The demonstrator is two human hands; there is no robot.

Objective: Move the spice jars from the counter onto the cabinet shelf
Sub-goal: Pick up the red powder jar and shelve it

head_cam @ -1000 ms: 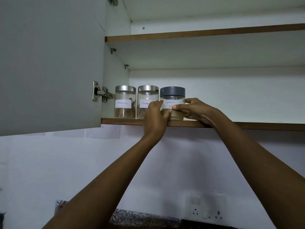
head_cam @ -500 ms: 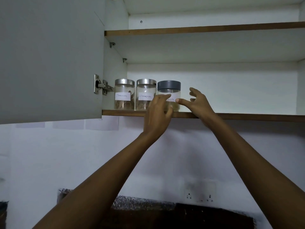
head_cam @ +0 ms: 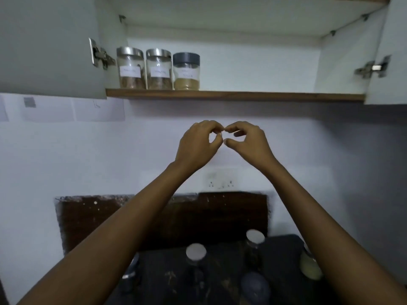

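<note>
1. Cabinet shelf (head_cam: 242,96): a wood-edged board, being flanked by an open left door (head_cam: 48,45) and an open right door (head_cam: 394,51).

2. Shelved spice jars: three are being kept upright in a close row at the shelf's left end. These are the first steel-lidded jar (head_cam: 131,69), the second steel-lidded jar (head_cam: 159,70) and, rightmost, the grey-lidded jar (head_cam: 186,72). A white label is being shown on each, with the writing too blurred to read.

3. Left hand (head_cam: 197,144) and right hand (head_cam: 248,144): both are being held in the air below the shelf's middle, well apart from it. The fingers are loosely curled toward the thumbs, nothing is being gripped, and the two hands are nearly tip to tip.

4. Counter (head_cam: 220,271): a dark surface far below the shelf. Jars are being left standing on it:
   - a silver-lidded jar (head_cam: 196,254)
   - a rear silver-lidded jar (head_cam: 255,238)
   - a dark-lidded jar (head_cam: 255,285)
   - a pale-filled jar (head_cam: 309,267)
   - a half-hidden jar (head_cam: 131,269), partly covered by the left forearm

5. Wall socket (head_cam: 221,182): it is being seen between shelf and counter.
</note>
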